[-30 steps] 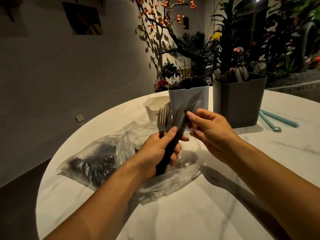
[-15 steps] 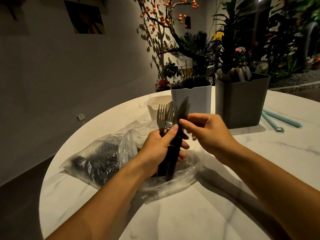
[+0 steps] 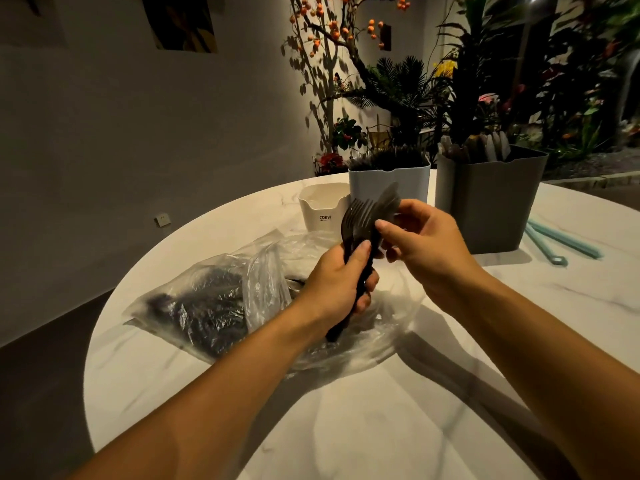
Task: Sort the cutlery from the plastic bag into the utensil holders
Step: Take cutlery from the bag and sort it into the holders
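Observation:
My left hand [image 3: 337, 285] grips the handles of a bunch of dark plastic cutlery [image 3: 363, 220], forks and a knife standing upright above the clear plastic bag [image 3: 214, 299]. With thumb and fingers, my right hand [image 3: 422, 244] pinches the knife blade at the top of the bunch. More dark cutlery lies inside the bag. Behind stand three utensil holders: a small white one [image 3: 320, 211], a pale blue one [image 3: 388, 183] filled with dark forks, and a grey one [image 3: 491, 202] holding light pieces.
The round white marble table [image 3: 381, 410] has its edge close on the left. Two teal straws or sticks [image 3: 561, 242] lie right of the grey holder. Plants and a branch with orange berries stand behind the table.
The bunch in my left hand has tilted and closed together, and my right hand's fingers have shifted up onto the knife blade. The view has drifted slightly to the left.

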`<state>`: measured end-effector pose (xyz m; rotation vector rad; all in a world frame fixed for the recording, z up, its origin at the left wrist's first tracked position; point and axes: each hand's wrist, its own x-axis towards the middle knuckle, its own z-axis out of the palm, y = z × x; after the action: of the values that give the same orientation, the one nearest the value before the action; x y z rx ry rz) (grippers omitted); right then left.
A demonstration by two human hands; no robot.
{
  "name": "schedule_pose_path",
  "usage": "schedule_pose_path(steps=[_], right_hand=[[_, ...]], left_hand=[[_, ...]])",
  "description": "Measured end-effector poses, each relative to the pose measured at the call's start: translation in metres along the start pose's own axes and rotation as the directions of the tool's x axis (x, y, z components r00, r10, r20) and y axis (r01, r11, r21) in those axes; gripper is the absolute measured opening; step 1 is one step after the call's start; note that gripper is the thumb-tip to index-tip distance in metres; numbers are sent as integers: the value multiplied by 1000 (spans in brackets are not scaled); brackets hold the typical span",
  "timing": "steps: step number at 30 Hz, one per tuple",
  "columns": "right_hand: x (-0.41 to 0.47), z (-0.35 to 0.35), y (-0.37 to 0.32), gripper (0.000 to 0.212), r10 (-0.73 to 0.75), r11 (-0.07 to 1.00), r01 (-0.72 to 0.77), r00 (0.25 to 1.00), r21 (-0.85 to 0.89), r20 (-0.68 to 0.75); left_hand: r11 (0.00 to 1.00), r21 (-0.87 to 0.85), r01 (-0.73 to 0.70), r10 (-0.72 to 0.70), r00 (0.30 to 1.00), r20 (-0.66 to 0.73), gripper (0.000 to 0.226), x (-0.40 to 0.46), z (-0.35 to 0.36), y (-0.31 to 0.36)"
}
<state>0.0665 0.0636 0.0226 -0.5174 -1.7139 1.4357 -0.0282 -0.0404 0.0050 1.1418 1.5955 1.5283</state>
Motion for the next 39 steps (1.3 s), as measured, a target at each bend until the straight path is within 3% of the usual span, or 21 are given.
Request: schedule_pose_path(steps=[5,8,14,19,22,30,33,39], right_hand=[[4,0,-13,22,13,1000,-12,1000,-5,23],[8,-3,-26,22,-34,991,38,999,-132,32],[16,-10,-55,24,-87,972,99,994,-212,63],[27,-22,-77,19,-137,948,149,989,-281,62],[31,-32,-90,19,-124,938,147,988,-315,91],[47,-69,-119,14,-115,922,134,991,-363,74],[54,-85,-124,12,-119,914,126,992,-385,40],[64,-117,-136,14,-165,890,142,986,-433,-16]], left_hand=[[999,55,4,-1,999,-44,32,4,5,3],[993,121,-14,25,996,-85,39,10,8,10],[952,295,-86,133,981,-142,27,21,4,38],[979,174,-105,142,966,-215,21,36,7,62],[991,78,-110,122,977,-173,18,41,13,80],[962,234,-140,165,982,-90,9,65,38,117],[950,271,-156,178,982,-59,16,77,52,126],[941,257,-221,222,975,25,13,93,77,146]])
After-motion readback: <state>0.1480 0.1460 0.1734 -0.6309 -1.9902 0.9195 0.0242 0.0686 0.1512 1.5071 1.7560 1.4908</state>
